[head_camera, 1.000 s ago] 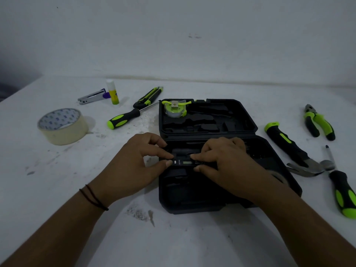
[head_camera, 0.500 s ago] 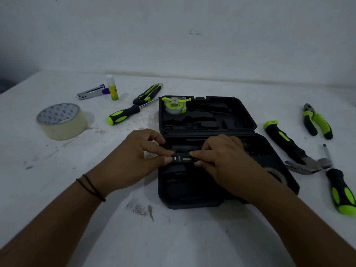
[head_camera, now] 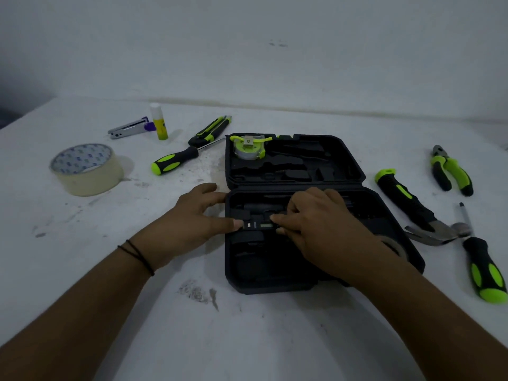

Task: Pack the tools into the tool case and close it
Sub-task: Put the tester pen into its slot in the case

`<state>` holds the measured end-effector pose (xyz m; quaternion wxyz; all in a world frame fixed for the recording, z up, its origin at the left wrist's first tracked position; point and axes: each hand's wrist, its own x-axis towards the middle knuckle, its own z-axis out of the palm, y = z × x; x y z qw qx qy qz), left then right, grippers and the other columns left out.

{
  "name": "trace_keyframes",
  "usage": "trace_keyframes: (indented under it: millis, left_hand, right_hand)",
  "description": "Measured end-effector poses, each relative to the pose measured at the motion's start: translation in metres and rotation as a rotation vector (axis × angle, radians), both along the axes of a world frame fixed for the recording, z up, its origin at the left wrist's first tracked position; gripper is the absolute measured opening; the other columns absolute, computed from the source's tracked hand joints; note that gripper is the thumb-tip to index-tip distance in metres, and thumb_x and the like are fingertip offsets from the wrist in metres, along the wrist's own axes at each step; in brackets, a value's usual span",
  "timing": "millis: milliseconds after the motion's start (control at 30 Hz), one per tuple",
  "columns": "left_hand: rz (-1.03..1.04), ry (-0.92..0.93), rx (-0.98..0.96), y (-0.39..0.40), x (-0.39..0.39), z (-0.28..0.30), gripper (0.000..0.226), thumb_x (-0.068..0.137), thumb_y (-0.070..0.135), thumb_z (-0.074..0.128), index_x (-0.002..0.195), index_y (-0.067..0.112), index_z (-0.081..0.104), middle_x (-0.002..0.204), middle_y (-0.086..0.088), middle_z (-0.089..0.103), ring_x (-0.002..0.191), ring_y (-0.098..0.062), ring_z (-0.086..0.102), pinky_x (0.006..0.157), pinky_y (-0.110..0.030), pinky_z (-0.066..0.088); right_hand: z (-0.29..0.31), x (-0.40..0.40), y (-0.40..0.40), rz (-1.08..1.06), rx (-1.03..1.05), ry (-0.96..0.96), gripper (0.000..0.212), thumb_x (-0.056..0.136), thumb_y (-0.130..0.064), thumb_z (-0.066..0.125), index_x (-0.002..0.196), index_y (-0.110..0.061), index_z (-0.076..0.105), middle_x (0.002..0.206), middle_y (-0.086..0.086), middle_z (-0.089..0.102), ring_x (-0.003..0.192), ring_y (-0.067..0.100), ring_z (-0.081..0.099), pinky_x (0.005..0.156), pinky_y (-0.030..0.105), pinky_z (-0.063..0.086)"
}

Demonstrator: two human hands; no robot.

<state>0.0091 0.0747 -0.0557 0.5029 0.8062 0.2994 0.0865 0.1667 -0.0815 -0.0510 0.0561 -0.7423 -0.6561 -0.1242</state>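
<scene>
An open black tool case (head_camera: 275,281) lies on the white table. A green tape measure (head_camera: 248,148) sits in its far half. Both hands hold a small black bar-shaped tool with a light window (head_camera: 257,225), maybe a spirit level, over the near half. My left hand (head_camera: 189,225) pinches its left end; my right hand (head_camera: 319,224) pinches its right end and hides the rest. A grey tape roll (head_camera: 393,247) lies in the case under my right wrist. Outside lie a hammer (head_camera: 409,204), pliers (head_camera: 449,170), a screwdriver (head_camera: 481,262), another screwdriver (head_camera: 178,159) and a utility knife (head_camera: 210,130).
A roll of masking tape (head_camera: 86,169) sits at the left. A stapler (head_camera: 127,128) and a glue stick (head_camera: 159,121) stand at the back left. A wall runs behind the table's far edge.
The hands have stayed on the small black tool and pressed it slightly lower into the near half of the case. The view has shifted a little.
</scene>
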Motion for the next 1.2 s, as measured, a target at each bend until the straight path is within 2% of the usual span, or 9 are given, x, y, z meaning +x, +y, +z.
trace_keyframes:
  millis: [100, 233, 333, 400, 467, 600, 733, 867, 1200]
  left_hand:
    - [-0.042, -0.061, -0.075, -0.002, -0.004, 0.0, 0.044, 0.071, 0.033, 0.078, 0.104, 0.051, 0.054, 0.152, 0.01, 0.02, 0.132, -0.003, 0.024, 0.103, -0.025, 0.026]
    - [-0.047, -0.087, -0.1, -0.002, -0.006, 0.002, 0.044, 0.079, 0.025, 0.068, 0.112, 0.049, 0.053, 0.152, 0.011, 0.021, 0.13, 0.0, 0.024, 0.102, -0.024, 0.025]
    - [0.036, -0.076, -0.071, -0.001, -0.004, -0.003, 0.055, 0.08, 0.027, 0.067, 0.131, 0.032, 0.048, 0.148, 0.012, 0.03, 0.128, -0.001, 0.028, 0.1, -0.022, 0.026]
    - [0.157, -0.118, 0.102, -0.005, -0.002, -0.006, 0.048, 0.08, 0.035, 0.069, 0.126, 0.028, 0.053, 0.133, 0.011, 0.046, 0.121, -0.003, 0.038, 0.096, -0.023, 0.03]
    - [0.198, -0.178, 0.463, -0.014, 0.0, -0.003, 0.036, 0.076, 0.049, 0.064, 0.108, 0.032, 0.061, 0.113, 0.009, 0.057, 0.11, -0.01, 0.049, 0.092, -0.028, 0.038]
    - [-0.05, -0.176, 0.821, -0.033, 0.01, 0.001, 0.035, 0.075, 0.055, 0.051, 0.093, 0.033, 0.072, 0.093, 0.012, 0.063, 0.092, -0.011, 0.056, 0.08, -0.037, 0.044]
    - [-0.145, -0.104, 0.913, -0.042, 0.026, 0.001, 0.039, 0.074, 0.057, 0.048, 0.09, 0.033, 0.074, 0.086, 0.012, 0.062, 0.09, -0.016, 0.055, 0.077, -0.032, 0.025]
    - [-0.096, -0.116, 0.894, -0.045, 0.034, 0.003, 0.027, 0.075, 0.051, 0.06, 0.089, 0.033, 0.074, 0.087, 0.014, 0.056, 0.096, -0.014, 0.048, 0.074, -0.027, 0.013]
    - [-0.16, 0.048, 0.943, -0.045, 0.042, 0.011, 0.024, 0.081, 0.049, 0.06, 0.1, 0.035, 0.068, 0.1, 0.013, 0.052, 0.108, -0.012, 0.038, 0.071, -0.027, 0.009]
  right_hand:
    - [0.002, -0.001, 0.0, -0.031, -0.053, 0.09, 0.028, 0.076, -0.035, 0.054, 0.095, -0.027, 0.073, 0.076, -0.001, 0.058, 0.075, 0.024, 0.058, 0.07, 0.038, 0.041]
    - [0.011, 0.002, -0.011, -0.132, -0.059, 0.358, 0.039, 0.088, -0.043, 0.052, 0.123, -0.027, 0.059, 0.099, -0.005, 0.056, 0.1, 0.016, 0.049, 0.091, 0.032, 0.033]
    - [0.013, 0.012, -0.026, -0.217, 0.105, 0.436, 0.029, 0.086, -0.028, 0.058, 0.114, -0.023, 0.065, 0.097, -0.008, 0.057, 0.1, 0.014, 0.051, 0.097, 0.039, 0.039]
    - [0.015, 0.015, -0.036, -0.275, 0.132, 0.407, 0.03, 0.082, -0.029, 0.05, 0.103, -0.024, 0.07, 0.092, -0.011, 0.056, 0.098, 0.013, 0.052, 0.093, 0.036, 0.037]
    - [0.013, 0.013, -0.043, -0.303, 0.108, 0.349, 0.037, 0.076, -0.029, 0.043, 0.1, -0.025, 0.072, 0.091, -0.011, 0.056, 0.099, 0.014, 0.05, 0.089, 0.03, 0.027]
    - [0.003, 0.005, -0.053, -0.303, 0.144, 0.251, 0.043, 0.076, -0.032, 0.037, 0.099, -0.024, 0.073, 0.095, -0.005, 0.059, 0.101, 0.016, 0.048, 0.089, 0.032, 0.021]
    - [-0.006, -0.001, -0.052, -0.306, 0.157, 0.225, 0.045, 0.079, -0.04, 0.035, 0.101, -0.024, 0.071, 0.104, -0.005, 0.058, 0.104, 0.011, 0.038, 0.088, 0.026, 0.016]
    - [-0.011, -0.006, -0.051, -0.344, 0.188, 0.154, 0.039, 0.079, -0.038, 0.039, 0.093, -0.024, 0.073, 0.101, -0.003, 0.058, 0.102, 0.016, 0.043, 0.088, 0.034, 0.024]
    - [-0.015, -0.01, -0.049, -0.375, 0.226, 0.125, 0.035, 0.079, -0.036, 0.039, 0.077, -0.019, 0.069, 0.095, -0.004, 0.052, 0.103, 0.017, 0.041, 0.1, 0.042, 0.021]
